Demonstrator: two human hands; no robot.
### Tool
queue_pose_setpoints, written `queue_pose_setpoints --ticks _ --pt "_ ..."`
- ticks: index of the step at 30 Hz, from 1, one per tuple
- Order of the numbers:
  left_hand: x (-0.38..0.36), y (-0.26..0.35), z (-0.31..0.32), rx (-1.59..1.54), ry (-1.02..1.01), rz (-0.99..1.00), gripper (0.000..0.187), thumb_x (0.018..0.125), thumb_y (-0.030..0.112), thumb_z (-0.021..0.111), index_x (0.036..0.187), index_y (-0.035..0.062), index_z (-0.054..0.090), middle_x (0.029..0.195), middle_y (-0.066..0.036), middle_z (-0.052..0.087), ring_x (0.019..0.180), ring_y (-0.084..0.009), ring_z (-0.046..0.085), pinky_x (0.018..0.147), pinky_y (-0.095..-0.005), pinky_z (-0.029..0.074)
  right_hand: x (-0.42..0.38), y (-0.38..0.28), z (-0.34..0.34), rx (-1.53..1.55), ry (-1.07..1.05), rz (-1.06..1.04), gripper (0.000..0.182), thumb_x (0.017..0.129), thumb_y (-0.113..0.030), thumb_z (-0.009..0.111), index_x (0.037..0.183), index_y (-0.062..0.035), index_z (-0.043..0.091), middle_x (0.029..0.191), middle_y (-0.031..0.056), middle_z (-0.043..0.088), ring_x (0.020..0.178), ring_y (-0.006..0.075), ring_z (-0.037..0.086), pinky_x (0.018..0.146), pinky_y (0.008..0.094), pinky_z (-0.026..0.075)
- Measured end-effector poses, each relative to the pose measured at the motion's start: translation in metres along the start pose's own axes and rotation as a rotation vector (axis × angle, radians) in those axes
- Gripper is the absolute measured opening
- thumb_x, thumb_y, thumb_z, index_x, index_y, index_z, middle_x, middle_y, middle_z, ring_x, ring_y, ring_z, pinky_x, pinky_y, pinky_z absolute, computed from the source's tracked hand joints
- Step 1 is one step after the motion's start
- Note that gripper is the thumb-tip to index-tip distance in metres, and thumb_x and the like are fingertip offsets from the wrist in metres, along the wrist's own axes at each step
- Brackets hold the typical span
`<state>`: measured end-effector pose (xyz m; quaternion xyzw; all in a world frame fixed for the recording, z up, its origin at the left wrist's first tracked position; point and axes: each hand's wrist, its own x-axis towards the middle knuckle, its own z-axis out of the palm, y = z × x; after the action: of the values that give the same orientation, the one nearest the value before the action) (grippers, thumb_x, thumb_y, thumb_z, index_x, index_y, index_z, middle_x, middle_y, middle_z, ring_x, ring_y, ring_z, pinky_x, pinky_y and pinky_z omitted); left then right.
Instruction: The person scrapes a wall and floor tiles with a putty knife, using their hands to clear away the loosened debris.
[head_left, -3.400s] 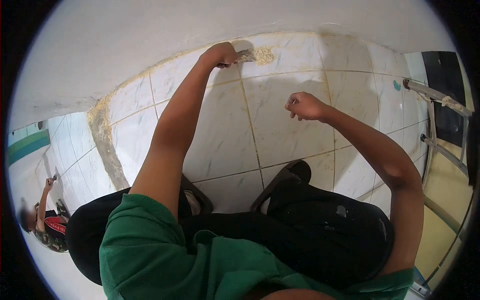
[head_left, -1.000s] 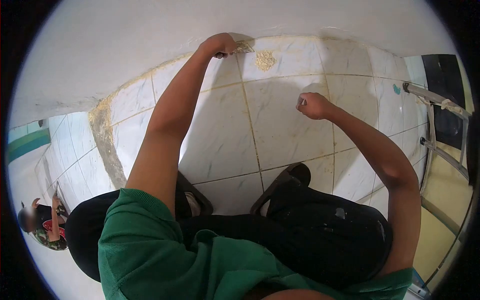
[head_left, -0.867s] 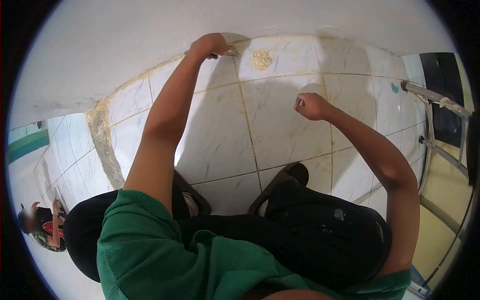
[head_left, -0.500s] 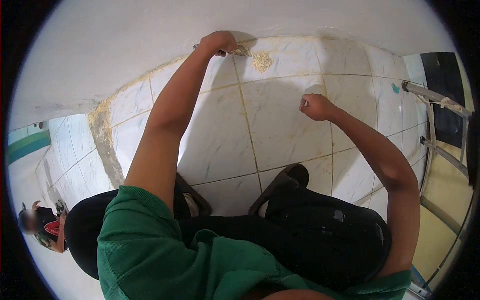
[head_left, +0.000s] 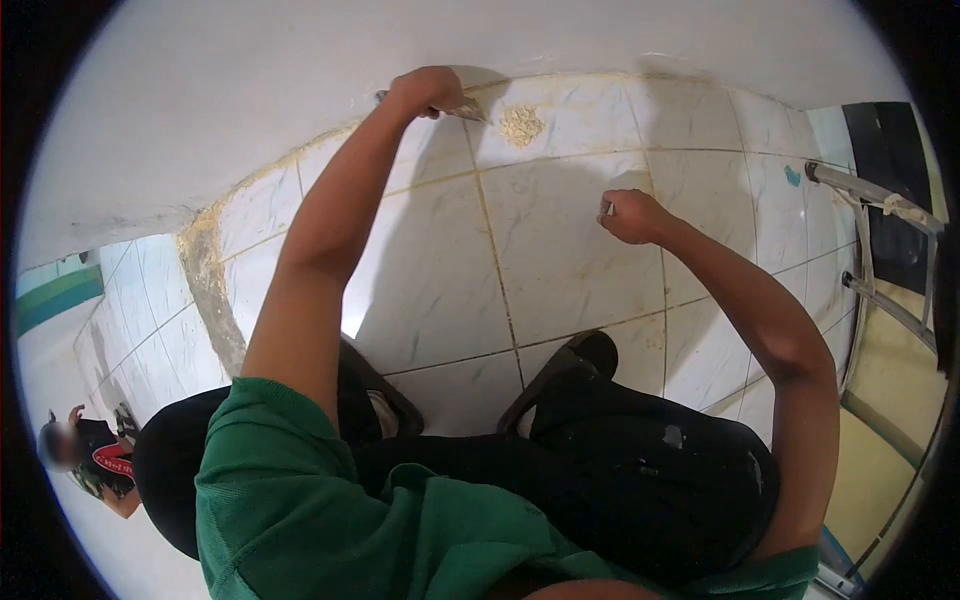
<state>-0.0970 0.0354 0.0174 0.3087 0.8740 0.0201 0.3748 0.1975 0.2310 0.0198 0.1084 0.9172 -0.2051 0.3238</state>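
Observation:
My left hand [head_left: 428, 91] is closed round a scraper [head_left: 473, 110] at the foot of the white wall. The scraper's blade points right, low over the floor tiles, and its handle is mostly covered by my fingers. Just right of the blade lies a small heap of pale yellowish scrapings [head_left: 521, 125]. My right hand [head_left: 634, 216] is held in a fist above the tiles, with a small whitish bit showing at the fingers that I cannot make out.
White marbled floor tiles [head_left: 570, 240] with dirty joints spread round my sandals [head_left: 590, 352]. A ladder [head_left: 880, 190] is at the right. A rough bare strip [head_left: 208, 275] runs along the left. Another person [head_left: 95, 450] is at the far left.
My left hand and the scraper have moved slightly left, away from the heap of scrapings. My right hand has stayed nearly where it was.

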Motion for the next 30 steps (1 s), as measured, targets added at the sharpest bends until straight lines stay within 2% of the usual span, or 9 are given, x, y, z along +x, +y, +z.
queue_pose_setpoints --ticks 3,6,12,17,23,30 --pt "0.0 0.025 0.001 -0.025 0.008 -0.034 0.018 0.077 0.018 0.05 0.077 0.004 0.062 0.068 -0.004 0.062 0.053 -0.0139 0.056 0.055 -0.0295 0.045 0.004 -0.002 -0.002 -0.005 0.026 -0.014 0.025 0.076 -0.027 0.054 0.086 -0.0038 0.057 0.085 0.0164 0.061 0.084 0.033 0.058 0.075 0.0419 0.045" --pt "-0.005 0.035 0.001 -0.025 -0.016 -0.037 0.019 0.076 0.016 0.047 0.079 0.0044 0.062 0.07 -0.004 0.063 0.057 -0.0137 0.057 0.059 -0.0295 0.046 0.001 -0.006 -0.005 -0.019 0.048 -0.027 0.024 0.078 -0.025 0.056 0.085 -0.0024 0.057 0.078 0.0165 0.061 0.077 0.0296 0.059 0.071 0.0377 0.046" --pt "-0.017 0.025 0.003 0.001 0.039 -0.067 0.021 0.077 0.015 0.045 0.083 0.0053 0.063 0.073 -0.005 0.065 0.06 -0.0144 0.06 0.062 -0.0312 0.047 -0.005 0.004 0.001 -0.003 0.031 0.009 0.023 0.078 -0.024 0.057 0.086 -0.0027 0.057 0.079 0.0164 0.061 0.078 0.03 0.059 0.071 0.0382 0.046" --pt "-0.026 0.026 -0.001 -0.001 0.096 -0.105 0.023 0.077 0.015 0.045 0.084 0.0057 0.064 0.075 -0.004 0.066 0.063 -0.0155 0.062 0.066 -0.0334 0.047 -0.003 0.009 0.002 0.015 -0.002 0.025 0.025 0.075 -0.026 0.055 0.086 -0.0033 0.057 0.086 0.0168 0.061 0.084 0.033 0.058 0.074 0.0418 0.046" --pt "-0.004 0.038 0.004 -0.033 0.068 -0.033 0.021 0.075 0.012 0.046 0.081 0.0064 0.065 0.074 -0.004 0.065 0.065 -0.0145 0.062 0.065 -0.0346 0.047 0.001 0.006 0.0 0.02 0.01 0.0 0.026 0.076 -0.027 0.055 0.087 -0.003 0.057 0.087 0.0175 0.061 0.085 0.0339 0.058 0.075 0.0419 0.046" --pt "-0.015 0.027 0.008 -0.112 0.067 0.025 0.02 0.073 0.011 0.047 0.069 -0.0032 0.06 0.064 -0.012 0.061 0.052 -0.0196 0.059 0.053 -0.0336 0.047 -0.006 0.005 -0.001 0.027 -0.014 0.04 0.026 0.077 -0.027 0.055 0.088 -0.0032 0.058 0.088 0.0178 0.061 0.086 0.0332 0.058 0.076 0.0409 0.046"
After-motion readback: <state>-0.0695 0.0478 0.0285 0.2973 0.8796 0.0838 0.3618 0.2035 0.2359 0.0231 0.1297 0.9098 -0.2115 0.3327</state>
